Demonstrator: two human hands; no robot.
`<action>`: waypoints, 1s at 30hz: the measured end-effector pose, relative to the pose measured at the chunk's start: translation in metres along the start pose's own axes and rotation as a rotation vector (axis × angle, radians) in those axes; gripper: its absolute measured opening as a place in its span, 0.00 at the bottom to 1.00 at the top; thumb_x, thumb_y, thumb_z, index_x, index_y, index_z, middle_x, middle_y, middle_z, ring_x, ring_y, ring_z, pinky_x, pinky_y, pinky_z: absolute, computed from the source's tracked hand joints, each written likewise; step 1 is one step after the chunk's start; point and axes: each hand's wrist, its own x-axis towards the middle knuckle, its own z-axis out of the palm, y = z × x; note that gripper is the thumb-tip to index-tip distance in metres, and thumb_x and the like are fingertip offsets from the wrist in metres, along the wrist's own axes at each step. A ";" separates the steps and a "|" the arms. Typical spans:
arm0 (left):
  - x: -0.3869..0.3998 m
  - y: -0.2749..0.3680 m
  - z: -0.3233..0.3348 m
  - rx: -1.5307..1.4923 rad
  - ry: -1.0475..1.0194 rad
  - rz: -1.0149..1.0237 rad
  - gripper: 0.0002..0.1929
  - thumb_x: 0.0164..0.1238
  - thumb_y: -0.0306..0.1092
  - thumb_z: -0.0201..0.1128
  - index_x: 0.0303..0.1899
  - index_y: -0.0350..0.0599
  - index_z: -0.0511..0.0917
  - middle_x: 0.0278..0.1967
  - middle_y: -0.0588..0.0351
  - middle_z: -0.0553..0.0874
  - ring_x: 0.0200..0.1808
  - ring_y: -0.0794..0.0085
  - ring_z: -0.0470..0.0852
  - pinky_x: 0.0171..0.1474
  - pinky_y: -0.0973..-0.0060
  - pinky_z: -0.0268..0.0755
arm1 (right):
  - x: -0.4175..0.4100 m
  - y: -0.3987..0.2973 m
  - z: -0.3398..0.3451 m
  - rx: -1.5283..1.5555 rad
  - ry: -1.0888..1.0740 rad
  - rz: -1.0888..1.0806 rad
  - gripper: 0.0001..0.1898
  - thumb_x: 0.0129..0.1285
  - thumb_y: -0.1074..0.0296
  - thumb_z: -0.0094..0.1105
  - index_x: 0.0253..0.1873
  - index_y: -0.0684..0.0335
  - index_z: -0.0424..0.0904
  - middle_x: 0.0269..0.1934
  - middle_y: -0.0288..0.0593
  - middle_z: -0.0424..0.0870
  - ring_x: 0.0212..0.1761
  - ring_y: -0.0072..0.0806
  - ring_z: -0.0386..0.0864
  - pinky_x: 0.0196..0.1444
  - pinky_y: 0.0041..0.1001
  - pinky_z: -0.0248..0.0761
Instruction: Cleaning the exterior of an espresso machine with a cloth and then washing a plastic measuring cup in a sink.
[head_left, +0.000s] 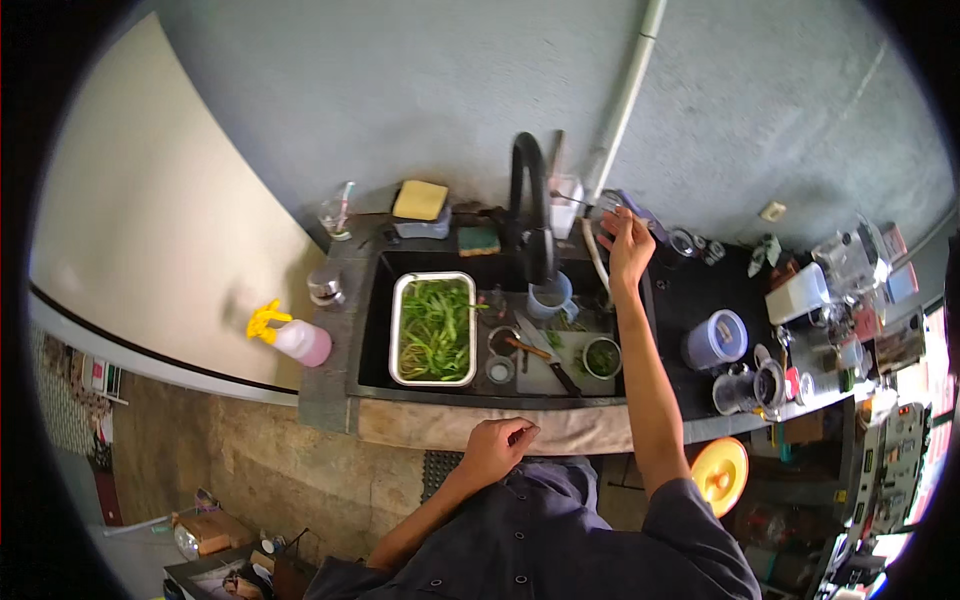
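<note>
My right hand (628, 247) is stretched over the back right corner of the black sink (491, 391), fingers bent. A thin dark utensil (568, 198) shows beside its fingertips, near a purple object (637, 214); whether I grip either is unclear. My left hand (499, 451) is curled in front of me by the cloth (420, 426) on the sink's front edge, with nothing visible in it. In the sink, a white-rimmed tray (395, 330) holds leafy greens (435, 330). To its right, a knife (551, 358) lies across a pale cutting board (531, 384), near a bowl of chopped greens (601, 358).
The black faucet (529, 187) arches over a blue pitcher (550, 296) in the sink. A pink spray bottle (300, 343) overhangs the left counter. A yellow sponge (421, 199) sits on a container behind. At right stand a blue-lidded tub (716, 340) and several glass vessels.
</note>
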 end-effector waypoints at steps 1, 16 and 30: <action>-0.001 -0.005 -0.008 0.006 0.016 -0.004 0.08 0.72 0.33 0.69 0.40 0.37 0.88 0.29 0.48 0.90 0.26 0.63 0.88 0.33 0.69 0.78 | 0.015 0.013 0.012 -0.055 0.002 0.003 0.19 0.80 0.58 0.56 0.55 0.72 0.85 0.45 0.49 0.91 0.44 0.29 0.88 0.39 0.30 0.86; 0.210 -0.079 -0.084 0.555 0.392 0.241 0.31 0.67 0.26 0.66 0.70 0.29 0.69 0.70 0.36 0.74 0.75 0.44 0.69 0.75 0.52 0.63 | -0.062 0.064 0.033 -0.089 -0.208 0.114 0.14 0.75 0.69 0.55 0.58 0.70 0.81 0.46 0.47 0.89 0.46 0.29 0.87 0.38 0.30 0.80; 0.309 -0.135 -0.067 0.988 0.214 0.181 0.39 0.64 0.26 0.60 0.77 0.25 0.58 0.79 0.34 0.62 0.83 0.47 0.55 0.83 0.45 0.43 | -0.168 0.256 -0.018 -1.432 -0.967 0.014 0.17 0.76 0.56 0.55 0.47 0.64 0.87 0.39 0.57 0.91 0.44 0.49 0.90 0.48 0.49 0.83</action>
